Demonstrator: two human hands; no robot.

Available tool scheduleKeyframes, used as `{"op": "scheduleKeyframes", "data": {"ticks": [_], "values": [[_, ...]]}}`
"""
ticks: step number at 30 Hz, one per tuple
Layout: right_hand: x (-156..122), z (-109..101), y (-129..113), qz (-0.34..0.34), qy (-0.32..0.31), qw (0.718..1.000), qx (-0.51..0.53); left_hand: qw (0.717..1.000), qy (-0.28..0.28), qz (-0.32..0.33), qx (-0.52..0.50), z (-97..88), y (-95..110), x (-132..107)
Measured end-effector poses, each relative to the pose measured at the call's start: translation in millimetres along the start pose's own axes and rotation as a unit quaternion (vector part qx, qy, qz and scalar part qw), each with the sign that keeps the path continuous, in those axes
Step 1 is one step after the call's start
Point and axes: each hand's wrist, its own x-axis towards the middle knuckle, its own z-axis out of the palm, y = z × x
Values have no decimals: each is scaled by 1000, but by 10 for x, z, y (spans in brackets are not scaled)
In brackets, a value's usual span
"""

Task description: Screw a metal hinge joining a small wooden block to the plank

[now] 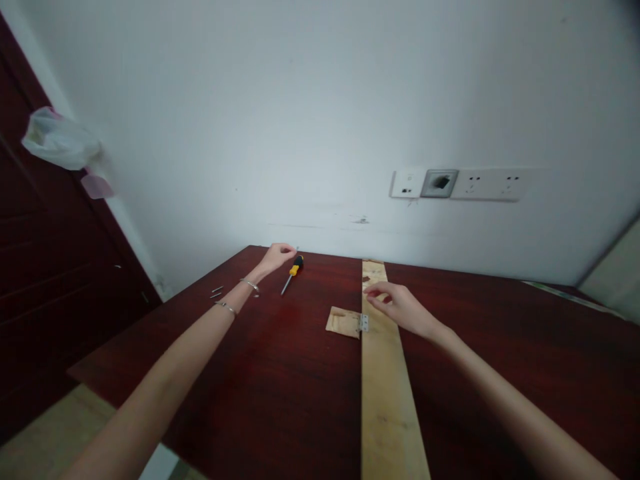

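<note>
My left hand [277, 257] reaches to the far edge of the dark red table [280, 373], fingers curled, right beside the yellow-and-black handle of a screwdriver [293, 273]; whether it holds anything is hidden. My right hand [400, 305] rests with loosely spread fingers on a long pale wooden plank [387, 400] that runs from the wall toward me. A small wooden piece [343, 321] lies left of the plank, joined to it by a small metal hinge [363, 323] just left of my right hand.
A few loose screws [217, 291] lie near the table's left edge. A white wall with a row of sockets [457, 184] stands behind. A dark door [45, 267] with a hanging plastic bag [60, 141] is at left.
</note>
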Motion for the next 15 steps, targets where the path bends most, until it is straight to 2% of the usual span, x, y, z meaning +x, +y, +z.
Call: {"op": "scheduleKeyframes", "data": {"ticks": [4, 9, 12, 15], "values": [[19, -43, 20, 5, 37, 999, -2, 996, 34, 32, -80, 469, 452, 141], [31, -98, 27, 22, 100, 995, 2, 976, -28, 111, -187, 1014, 915, -91], [29, -97, 48, 5, 122, 992, -19, 967, -55, 147, -199, 1200, 1071, -282], [31, -76, 81, 0, 132, 991, -30, 961, -72, 147, -223, 1271, 1146, -438]]}}
